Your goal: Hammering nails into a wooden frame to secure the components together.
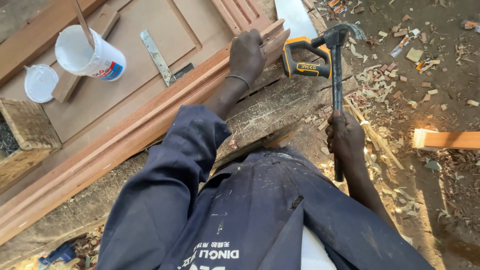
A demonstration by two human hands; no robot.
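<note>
My left hand (246, 54) rests on the end of a long reddish moulded wooden frame piece (100, 155) that runs diagonally across the workbench; its fingers curl over the wood's top edge. A thin bangle sits on that wrist. My right hand (345, 137) is shut around the dark handle of a claw hammer (336, 60), whose head points up and away near the frame's end. A handsaw with an orange and black handle (306, 57) lies just beyond the frame's end, under the hammer head.
A white plastic tub (85, 55) with a stick in it and its lid (40, 82) sit on a panelled door (125, 65), beside a metal try square (160, 60). Wood shavings and offcuts litter the ground at right, with a pale timber piece (445, 139).
</note>
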